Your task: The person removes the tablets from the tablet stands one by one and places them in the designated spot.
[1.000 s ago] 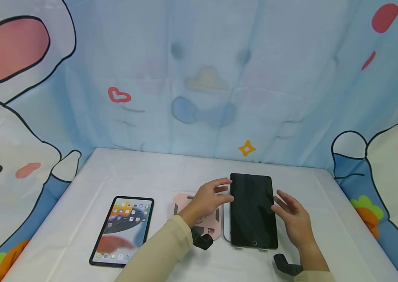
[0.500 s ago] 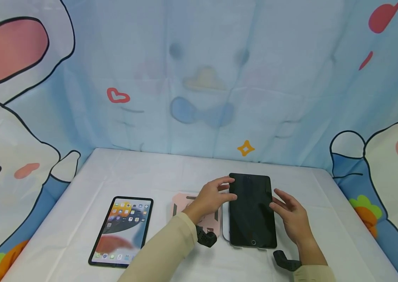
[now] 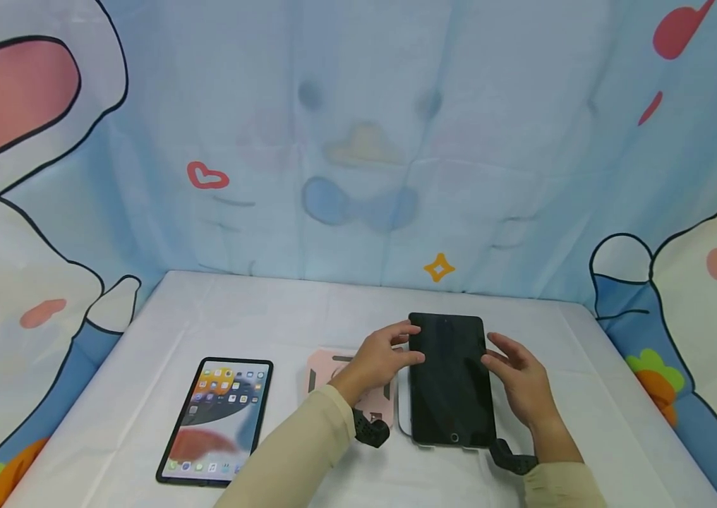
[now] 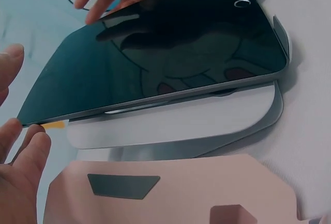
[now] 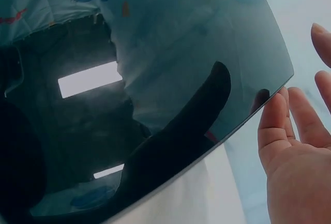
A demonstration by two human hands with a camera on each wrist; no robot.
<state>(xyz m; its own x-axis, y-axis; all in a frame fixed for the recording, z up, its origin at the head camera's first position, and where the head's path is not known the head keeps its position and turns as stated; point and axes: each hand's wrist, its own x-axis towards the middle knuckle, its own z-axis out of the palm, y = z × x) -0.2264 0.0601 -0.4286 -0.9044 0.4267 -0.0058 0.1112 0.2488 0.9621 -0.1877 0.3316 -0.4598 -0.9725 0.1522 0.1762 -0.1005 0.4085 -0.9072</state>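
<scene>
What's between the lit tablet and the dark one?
Head view: white tabletop, then a pink panel partly hidden by the left hand and sleeve, then a white slab.

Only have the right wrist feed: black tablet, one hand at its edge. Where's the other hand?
Observer: In the head view, the left hand is at the left edge of the black tablet, toward its far end.
Operator: Copy. Any other tablet out there?
Observer: Yes, a second tablet with its screen lit, lying on the left part of the white table.
</scene>
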